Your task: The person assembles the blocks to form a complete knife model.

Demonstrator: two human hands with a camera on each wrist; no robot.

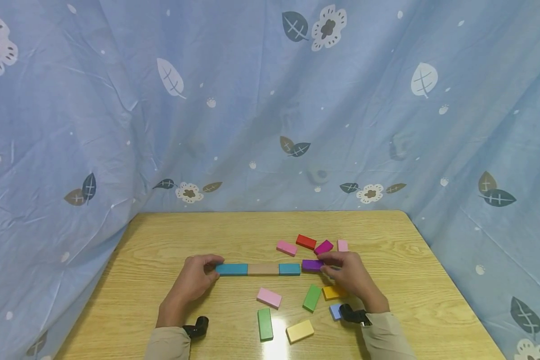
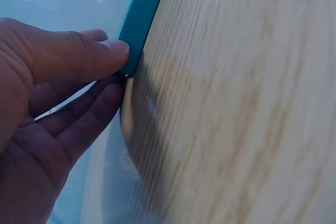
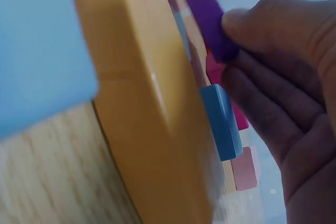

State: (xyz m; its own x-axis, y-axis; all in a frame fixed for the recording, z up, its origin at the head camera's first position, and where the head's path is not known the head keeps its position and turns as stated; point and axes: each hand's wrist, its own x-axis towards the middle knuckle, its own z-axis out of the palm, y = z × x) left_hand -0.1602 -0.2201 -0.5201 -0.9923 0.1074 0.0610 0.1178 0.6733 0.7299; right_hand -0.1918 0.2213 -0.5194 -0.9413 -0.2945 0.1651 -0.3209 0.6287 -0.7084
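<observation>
A straight row of blocks lies across the table: a long blue block (image 1: 232, 270), a plain wood-coloured block (image 1: 263, 270) and a shorter blue block (image 1: 290, 270). My left hand (image 1: 197, 276) pinches the row's left end, with the thumb on the blue block's near side in the left wrist view. My right hand (image 1: 352, 274) pinches a purple block (image 1: 312, 266) by its right end. That block lines up with the row, a narrow gap from the short blue one. In the right wrist view the purple block (image 3: 205, 19) sits between thumb and fingertips.
Behind the row lie a red block (image 1: 306, 242), a magenta block (image 1: 324, 247) and pink blocks (image 1: 287, 248). Nearer me are green (image 1: 265, 324), yellow (image 1: 300, 331), orange (image 1: 333, 292) and light blue (image 1: 335, 312) blocks. A patterned curtain (image 1: 252, 100) hangs behind the table.
</observation>
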